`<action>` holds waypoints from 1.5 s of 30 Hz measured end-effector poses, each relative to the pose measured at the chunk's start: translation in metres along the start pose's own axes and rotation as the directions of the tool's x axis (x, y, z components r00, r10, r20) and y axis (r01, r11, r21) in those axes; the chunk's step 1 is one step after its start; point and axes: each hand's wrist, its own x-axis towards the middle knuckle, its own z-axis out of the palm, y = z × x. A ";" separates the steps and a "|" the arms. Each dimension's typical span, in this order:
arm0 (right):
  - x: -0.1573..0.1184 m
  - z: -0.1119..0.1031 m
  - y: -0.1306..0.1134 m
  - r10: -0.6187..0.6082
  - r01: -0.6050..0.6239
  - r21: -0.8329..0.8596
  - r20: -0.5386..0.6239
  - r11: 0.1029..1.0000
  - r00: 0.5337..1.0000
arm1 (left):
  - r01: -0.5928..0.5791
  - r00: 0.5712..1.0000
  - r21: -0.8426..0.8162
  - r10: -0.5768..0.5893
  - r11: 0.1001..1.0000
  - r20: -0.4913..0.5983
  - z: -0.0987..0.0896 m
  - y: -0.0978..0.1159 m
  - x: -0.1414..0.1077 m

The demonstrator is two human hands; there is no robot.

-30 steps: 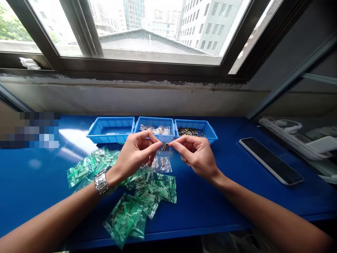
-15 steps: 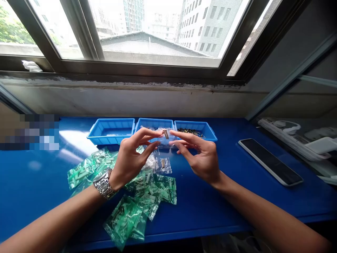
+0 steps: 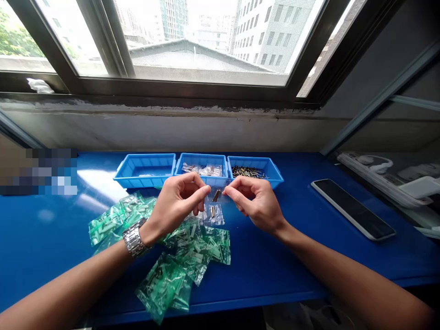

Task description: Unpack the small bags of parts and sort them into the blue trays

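Both hands are up over the table (image 3: 285, 270), apart from each other, w/ a small clear plastic bag (image 3: 220, 185) stretched btwn them. L hand (image 3: 177, 201) pinches its L edge, thumb against forefinger; R hand (image 3: 257, 200) pinches its R edge the same way. Exact grip on the film is hard to tell, it's see-thru.

Key relation: the slim brass-coloured metal pins (image 3: 216, 195) show in the bag, in the gap btwn the two sets of fingertips and a bit below them. Their long axis runs roughly crosswise to the hand-to-hand line, far end leaning R, near end leaning L. Neither hand is clearly nearer; the near end sits a touch closer to the L fingertips. Pin count n/a, too small.

Just nearer the wearer, a second clear bag w/ brass-coloured pins (image 3: 213, 214) lies on the table, next to a heap of green translucent plastic packets (image 3: 192, 250) under & beside the L wrist. Beyond the hands: three blue plastic trays (image 3: 146, 181) in a row, the R one holding loose dark & brass-coloured pins (image 3: 249, 172).
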 end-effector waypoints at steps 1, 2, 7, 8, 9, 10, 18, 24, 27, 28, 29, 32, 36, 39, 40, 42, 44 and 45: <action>0.000 0.000 0.000 0.030 -0.031 0.035 0.016 0.999 0.999 | 0.046 0.999 -0.048 -0.045 0.998 0.022 0.000 0.000 0.000; 0.001 0.001 0.001 0.051 -0.052 0.065 0.026 0.996 0.998 | 0.075 0.997 -0.074 -0.073 0.994 0.033 0.000 0.000 0.000; 0.001 0.001 0.002 0.041 -0.040 0.067 -0.015 0.997 0.999 | 0.006 1.000 0.014 -0.006 1.000 -0.028 0.000 -0.003 0.000; 0.001 0.001 0.002 0.016 -0.015 0.057 -0.030 0.998 0.999 | -0.044 0.998 0.053 0.047 0.998 -0.047 0.001 -0.004 0.000; 0.000 0.001 0.002 -0.016 0.018 0.045 -0.049 0.999 0.999 | -0.103 0.992 0.092 0.109 0.990 -0.065 0.001 -0.004 0.000; 0.000 0.001 0.002 -0.050 0.052 0.030 -0.067 0.998 0.996 | -0.157 0.982 0.130 0.169 0.979 -0.081 0.002 -0.005 -0.001; -0.001 -0.003 0.000 -0.197 0.188 -0.089 -0.112 0.978 0.974 | -0.292 0.939 0.240 0.325 0.926 -0.112 0.001 -0.006 -0.002; 0.002 -0.004 0.001 -0.039 0.040 -0.003 0.105 0.999 0.994 | -0.072 0.997 0.070 0.073 0.995 -0.025 0.000 -0.006 -0.001; 0.008 -0.004 0.007 0.073 -0.090 0.149 0.112 0.985 0.991 | -0.067 0.995 0.028 0.069 0.997 -0.073 -0.002 -0.006 0.001; 0.011 -0.003 0.010 0.111 -0.126 0.190 0.088 0.974 0.990 | -0.079 0.992 0.021 0.081 0.997 -0.098 -0.003 -0.006 0.001; 0.014 -0.004 0.013 0.148 -0.159 0.240 0.062 0.958 0.987 | -0.090 0.989 0.022 0.092 0.996 -0.120 -0.003 -0.006 0.002; 0.020 -0.005 0.017 0.257 -0.251 0.400 0.041 0.881 0.966 | -0.103 0.983 0.036 0.107 0.994 -0.149 -0.004 -0.005 0.002; 0.020 -0.009 0.016 0.257 -0.294 0.330 0.152 0.897 0.954 | -0.106 0.982 0.036 0.111 0.994 -0.154 -0.004 -0.003 0.002; 0.015 -0.012 0.014 0.093 -0.089 -0.029 0.184 0.996 0.979 | -0.110 0.980 0.044 0.116 0.993 -0.163 -0.004 -0.002 0.003; 0.014 -0.013 0.013 0.031 0.007 -0.162 0.229 0.987 0.973 | -0.112 0.979 0.048 0.119 0.993 -0.164 -0.004 -0.002 0.003; 0.011 -0.013 0.012 -0.048 0.185 -0.351 0.364 0.918 0.930 | -0.118 0.979 0.053 0.126 0.992 -0.162 -0.005 -0.002 0.002; 0.009 -0.012 0.011 -0.074 0.310 -0.434 0.480 0.846 0.874 | -0.125 0.977 0.055 0.133 0.991 -0.164 -0.006 -0.002 0.002; 0.008 -0.011 0.010 -0.076 0.351 -0.467 0.511 0.811 0.856 | -0.128 0.977 0.056 0.136 0.990 -0.167 -0.006 -0.002 0.002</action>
